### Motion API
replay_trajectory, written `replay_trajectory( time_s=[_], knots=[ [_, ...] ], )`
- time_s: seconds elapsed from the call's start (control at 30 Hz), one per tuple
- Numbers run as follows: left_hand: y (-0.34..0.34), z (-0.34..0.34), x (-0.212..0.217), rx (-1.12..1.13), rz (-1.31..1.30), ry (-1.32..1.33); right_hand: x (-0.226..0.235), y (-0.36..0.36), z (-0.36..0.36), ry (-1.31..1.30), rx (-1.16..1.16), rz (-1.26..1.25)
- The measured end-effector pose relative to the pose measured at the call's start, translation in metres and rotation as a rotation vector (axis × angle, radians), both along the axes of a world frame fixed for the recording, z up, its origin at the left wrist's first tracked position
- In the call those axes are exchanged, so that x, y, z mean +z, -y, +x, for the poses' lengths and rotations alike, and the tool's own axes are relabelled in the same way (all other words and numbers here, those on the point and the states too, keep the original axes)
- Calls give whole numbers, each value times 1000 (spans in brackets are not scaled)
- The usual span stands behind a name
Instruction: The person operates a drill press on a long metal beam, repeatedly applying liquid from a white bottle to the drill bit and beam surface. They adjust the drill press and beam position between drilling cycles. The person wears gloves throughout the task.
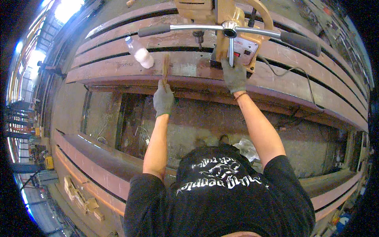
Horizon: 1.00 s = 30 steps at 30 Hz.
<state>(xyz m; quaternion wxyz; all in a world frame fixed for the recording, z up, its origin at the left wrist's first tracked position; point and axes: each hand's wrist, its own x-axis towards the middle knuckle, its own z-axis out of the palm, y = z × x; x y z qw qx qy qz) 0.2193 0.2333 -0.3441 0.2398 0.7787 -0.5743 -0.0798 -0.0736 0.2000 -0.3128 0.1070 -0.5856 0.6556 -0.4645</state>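
My left hand [163,100], in a grey glove, is closed around a thin bundle of stiff tan bristles [166,69]. Its loose ends point away over the front steel beam. A yellow magnetic drill [244,51] stands on the beams ahead. Its three-spoked feed handle [231,51] has dark grips on the two spread arms. On the spoke that points toward me, my gloved right hand [235,77] is closed, covering its end. The drill's chuck and bit [198,37] hang over the beams, left of the body. A clear bottle with white contents [141,55] leans left of the bristles.
Long reddish-brown steel beams [189,65] run across with dark gaps between them. A black cable [292,71] trails right from the drill. Below the front beam opens a recess, with a crumpled clear plastic bag [246,149] near my body. Wooden pieces [81,199] lie on the floor at lower left.
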Motion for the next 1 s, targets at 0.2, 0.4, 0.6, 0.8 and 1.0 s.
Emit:
replay_trajectory(
  time_s=[0.2, 0.4, 0.6, 0.8, 1.0],
  knots=[
    [7, -22, -32, -550, 38, 170, -15, 6, 0, -167, 1, 17],
    [60, -27, -1, -434, -230, -179, -4, -1, 1, -55, -31, -41],
    [66, -8, -31, -463, 14, 150, 8, -2, 5, 30, -25, 20],
    [87, -2, 14, -310, -24, 98, -28, 14, -10, -215, -61, -75],
    [71, 36, -18, -261, 198, 259, -14, 2, 0, -117, 46, -140]
  ],
)
